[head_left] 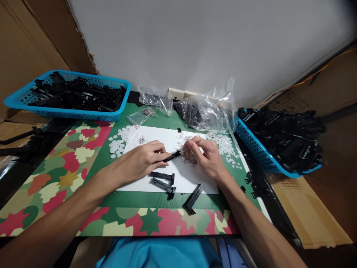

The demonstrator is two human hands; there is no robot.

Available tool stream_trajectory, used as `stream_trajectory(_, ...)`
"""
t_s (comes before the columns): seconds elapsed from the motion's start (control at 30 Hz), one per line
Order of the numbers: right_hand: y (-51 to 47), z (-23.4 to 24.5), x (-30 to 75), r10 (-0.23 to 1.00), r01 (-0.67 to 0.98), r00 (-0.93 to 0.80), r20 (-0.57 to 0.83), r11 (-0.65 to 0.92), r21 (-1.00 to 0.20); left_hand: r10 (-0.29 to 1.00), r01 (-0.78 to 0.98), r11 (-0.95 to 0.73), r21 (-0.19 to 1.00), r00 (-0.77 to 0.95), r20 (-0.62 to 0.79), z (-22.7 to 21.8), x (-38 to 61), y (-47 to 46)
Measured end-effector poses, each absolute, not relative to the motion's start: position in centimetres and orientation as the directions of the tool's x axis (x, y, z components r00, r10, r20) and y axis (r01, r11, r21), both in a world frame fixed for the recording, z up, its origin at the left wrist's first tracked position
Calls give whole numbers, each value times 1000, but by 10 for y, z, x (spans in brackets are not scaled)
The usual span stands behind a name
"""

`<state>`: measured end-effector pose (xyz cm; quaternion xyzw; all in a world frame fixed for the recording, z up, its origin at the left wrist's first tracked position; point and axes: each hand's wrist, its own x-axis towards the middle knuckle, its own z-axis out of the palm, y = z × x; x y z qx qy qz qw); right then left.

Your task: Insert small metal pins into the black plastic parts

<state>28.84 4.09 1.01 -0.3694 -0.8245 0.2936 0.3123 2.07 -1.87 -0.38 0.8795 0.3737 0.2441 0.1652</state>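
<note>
My left hand (149, 158) rests over a white sheet (131, 182), its fingers closed on a narrow black plastic part (173, 156) that points to the right. Close to that part's far end, my right hand (205, 156) pinches a thin metal tool (185, 149) between thumb and forefinger; its exact kind is too small to tell. Under the right fingers spreads a pile of tiny metal pieces, perhaps springs (189, 158). Two similar black parts (163, 186) lie below my left hand. Another black part (193, 199) lies across the sheet's lower edge.
White round discs (118, 143) lie left of the sheet, and more discs (221, 145) lie right. Blue baskets of black parts stand at left (122, 100) and right (251, 149). Clear plastic bags (206, 111) sit at the back against the wall. Cardboard (309, 212) is at right.
</note>
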Motion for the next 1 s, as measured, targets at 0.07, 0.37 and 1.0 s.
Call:
stream_trajectory(0.07, 41, 14, 290, 772, 406, -469, 429, 620, -671, 742, 568, -665, 485, 577, 342, -4, 20, -18)
stream_trajectory(0.37, 42, 14, 291, 774, 293, -543, 327, 539, -789, 758, 490, -646, 585, 320, 569, -4, 24, -19)
stream_trajectory(1.0, 54, 46, 313, 755, 261, -474, 454, 613, -746, 912, 473, -396, 787, 103, 397, -3, 23, -15)
